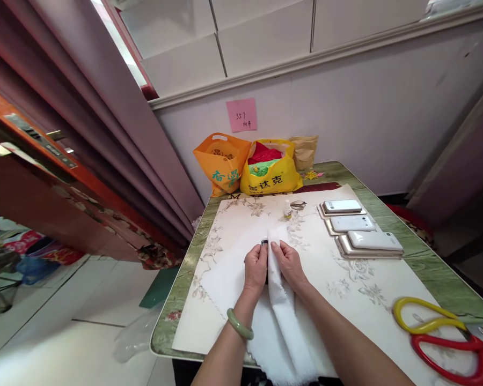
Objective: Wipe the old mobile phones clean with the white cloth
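Note:
My left hand is closed round a small dark object, which is mostly hidden between my hands. Close beside it, my right hand pinches a white fluffy cloth that hangs down over the table's front edge. The cloth's upper end stands up between the two hands. Three stacks of phones lie to the right on the floral table cover. Beyond my hands are a small white bottle and a pair of glasses.
Large scissors with yellow and red handles lie at the front right. An orange bag, a yellow bag and a brown paper bag stand along the table's back, below a pink note. A curtain hangs left.

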`<state>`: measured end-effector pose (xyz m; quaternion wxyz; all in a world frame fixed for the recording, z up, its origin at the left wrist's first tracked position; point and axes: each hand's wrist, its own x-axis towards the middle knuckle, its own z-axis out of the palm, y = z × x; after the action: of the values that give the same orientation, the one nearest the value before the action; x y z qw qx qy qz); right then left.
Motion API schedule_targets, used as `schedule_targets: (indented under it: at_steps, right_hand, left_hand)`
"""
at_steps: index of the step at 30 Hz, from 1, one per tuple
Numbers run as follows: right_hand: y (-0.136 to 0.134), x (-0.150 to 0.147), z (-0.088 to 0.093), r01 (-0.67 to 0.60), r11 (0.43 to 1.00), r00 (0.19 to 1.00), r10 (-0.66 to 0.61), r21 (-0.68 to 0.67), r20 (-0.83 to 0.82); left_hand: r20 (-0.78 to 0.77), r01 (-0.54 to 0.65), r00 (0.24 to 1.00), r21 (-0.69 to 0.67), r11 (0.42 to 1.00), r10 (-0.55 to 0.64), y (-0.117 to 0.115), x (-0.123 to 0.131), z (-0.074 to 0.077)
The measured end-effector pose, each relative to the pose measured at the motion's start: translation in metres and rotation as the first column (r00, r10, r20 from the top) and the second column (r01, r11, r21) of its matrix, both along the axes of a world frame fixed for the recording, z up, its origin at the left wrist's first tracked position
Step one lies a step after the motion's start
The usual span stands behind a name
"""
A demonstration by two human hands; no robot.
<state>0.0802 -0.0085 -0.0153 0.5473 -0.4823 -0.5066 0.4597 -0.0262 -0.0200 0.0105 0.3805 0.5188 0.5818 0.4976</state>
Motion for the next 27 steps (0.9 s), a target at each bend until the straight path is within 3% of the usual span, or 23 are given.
schedule_targets:
  at_steps: [7, 10, 13, 17, 22, 27]
  right_hand:
    - [-0.001, -0.003, -0.003, -0.03, 0.997, 0.976, 0.014, 0.07, 0.218]
    - [-0.001, -0.003, -0.004, -0.032, 0.997, 0.972, 0.014, 0.072, 0.234]
    - [-0.001, -0.002, -0.004, -0.044, 0.998, 0.984, 0.033, 0.055, 0.174]
    - [0.002, 0.001, -0.005, -0.029, 0.999, 1.0, 0.029, 0.014, 0.004]
    - [0.006, 0.003, -0.013, 0.075, 0.995, 0.983, -0.086, -0.07, -0.162]
    - [0.007, 0.004, -0.022, 0.113, 0.992, 0.983, -0.121, -0.059, -0.142]
  left_hand:
    - [0.024, -0.251, 0.968, 0.036, 0.967, 0.251, 0.032, 0.003, -0.001]
    - [-0.015, -0.314, 0.949, 0.019, 0.949, 0.314, 0.04, 0.003, 0.001]
    - [-0.11, -0.257, 0.959, 0.045, 0.965, 0.261, 0.034, 0.004, 0.006]
    - [-0.307, -0.043, 0.949, 0.08, 0.996, 0.065, 0.015, 0.005, 0.014]
    - [-0.614, 0.078, 0.787, 0.003, 0.997, -0.06, -0.004, 0.007, 0.021]
    - [-0.85, 0.012, 0.523, -0.057, 0.998, -0.054, -0.007, 0.017, 0.034]
